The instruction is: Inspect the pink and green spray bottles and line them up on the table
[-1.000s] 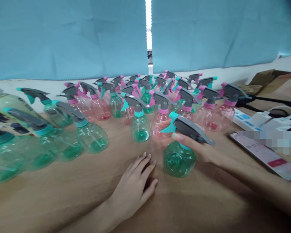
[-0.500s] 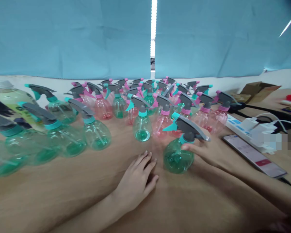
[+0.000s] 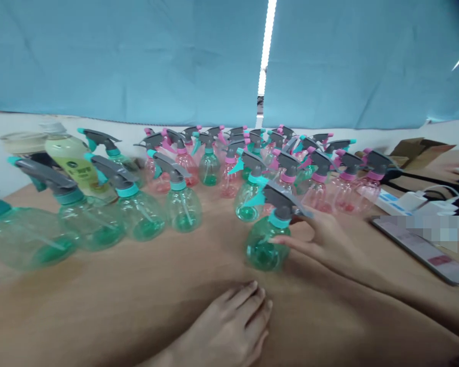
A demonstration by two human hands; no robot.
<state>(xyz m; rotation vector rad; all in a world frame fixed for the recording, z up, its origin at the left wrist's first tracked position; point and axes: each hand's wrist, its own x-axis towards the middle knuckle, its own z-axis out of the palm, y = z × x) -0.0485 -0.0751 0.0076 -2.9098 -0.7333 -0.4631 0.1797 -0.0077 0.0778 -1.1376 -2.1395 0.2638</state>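
My right hand [image 3: 323, 244] wraps round the side of a green spray bottle [image 3: 268, 250], its thumb across the clear body. That bottle stands upright on the wooden table [image 3: 145, 300], its grey trigger head and turquoise nozzle pointing left. Nearer to me, my left hand [image 3: 233, 321] lies flat on the tabletop, fingers stretched out and touching no bottle. Just behind the held bottle stands another green spray bottle [image 3: 248, 201], partly covered by it. A row of green spray bottles [image 3: 183, 209] stands to the left.
Pink spray bottles [image 3: 313, 193] crowd the back with more green ones. A yellow-green bottle [image 3: 74, 163] is at the back left. On the right lie a phone [image 3: 416, 250], a white power strip [image 3: 393, 201] with cables, and a cardboard box [image 3: 421, 153]. A blue curtain [image 3: 156, 61] hangs behind.
The view has swung left. My right hand has brought the green spray bottle leftward, in front of the other green one. My left hand has drawn back toward me.
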